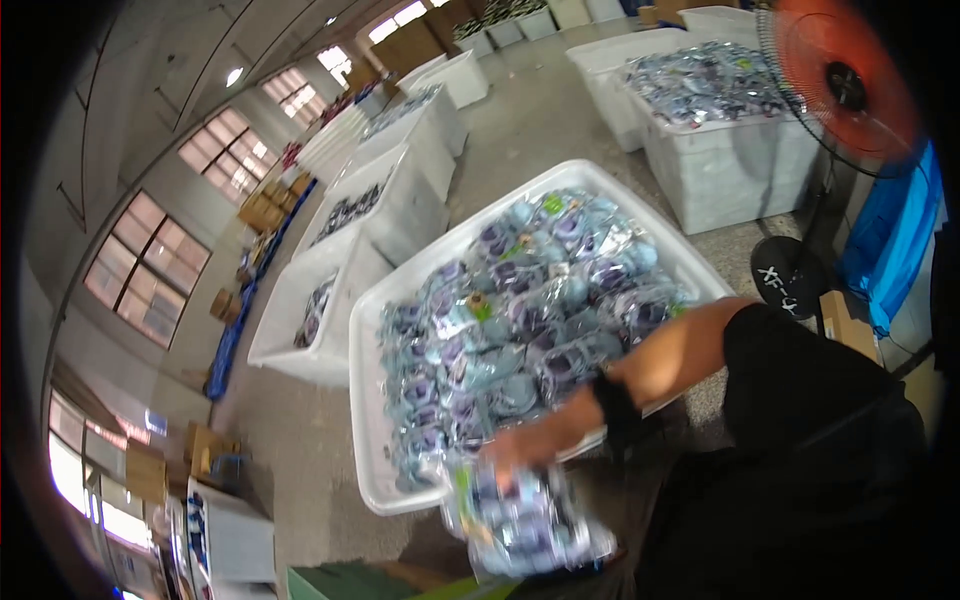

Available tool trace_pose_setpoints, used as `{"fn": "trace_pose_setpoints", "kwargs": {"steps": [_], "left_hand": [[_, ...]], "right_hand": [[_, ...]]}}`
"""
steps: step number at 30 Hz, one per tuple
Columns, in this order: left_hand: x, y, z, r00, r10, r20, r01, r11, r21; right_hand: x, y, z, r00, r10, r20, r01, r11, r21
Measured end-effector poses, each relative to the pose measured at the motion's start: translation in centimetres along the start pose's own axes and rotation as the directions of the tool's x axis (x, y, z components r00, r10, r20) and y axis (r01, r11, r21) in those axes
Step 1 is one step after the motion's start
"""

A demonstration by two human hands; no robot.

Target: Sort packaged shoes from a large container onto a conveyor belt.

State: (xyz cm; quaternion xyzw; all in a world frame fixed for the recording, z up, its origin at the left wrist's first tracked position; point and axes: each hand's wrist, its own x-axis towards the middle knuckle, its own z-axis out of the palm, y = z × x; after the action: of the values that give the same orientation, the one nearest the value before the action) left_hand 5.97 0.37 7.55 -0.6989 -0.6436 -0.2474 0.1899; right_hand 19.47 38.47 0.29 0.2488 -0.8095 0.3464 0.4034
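My right hand point(522, 452), blurred by motion, reaches down across the near edge of a large white tub point(362, 420). A dark band point(618, 405) circles its wrist. The fingers are closed on clear plastic bags point(535, 525) of light-blue and purple goods that look like shoes. This bundle hangs just outside the tub's near rim and is smeared too. Inside the tub lie rows of similar clear bags point(510, 345), a few with green or yellow tags. My left hand does not show.
Several white bins point(290, 345) line the left side, holding more bagged goods. At the right stand a filled white bin point(735, 175), an orange floor fan point(845, 88) and a blue sheet point(890, 245). A green box point(345, 582) lies at the lower edge.
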Motion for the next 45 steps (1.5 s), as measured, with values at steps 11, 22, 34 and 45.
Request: {"fn": "trace_pose_setpoints", "kwargs": {"steps": [11,22,34,45], "left_hand": [[2.7,-3.2,-0.4,0.873,-0.251,0.418,0.293,0.955,-0.04],[-9.5,-8.0,3.1,0.82,-0.568,0.079,0.565,0.779,-0.271],[-19.3,-12.8,-9.3,0.434,-0.856,-0.282,0.898,0.389,0.204],[-46.4,-15.1,-21.9,-0.301,-0.626,-0.719,0.882,-0.47,0.041]], "right_hand": [[-8.9,-27.6,-42.3,-0.259,0.145,-0.955,-0.512,0.818,0.263],[-6.3,-7.9,-17.5,0.089,0.889,-0.448,-0.904,0.261,0.339],[-0.8,-4.8,1.8,0.48,0.854,0.2,-0.855,0.506,-0.112],[1.8,-4.6,6.7,0.509,0.821,0.257,-0.828,0.549,-0.114]]}}
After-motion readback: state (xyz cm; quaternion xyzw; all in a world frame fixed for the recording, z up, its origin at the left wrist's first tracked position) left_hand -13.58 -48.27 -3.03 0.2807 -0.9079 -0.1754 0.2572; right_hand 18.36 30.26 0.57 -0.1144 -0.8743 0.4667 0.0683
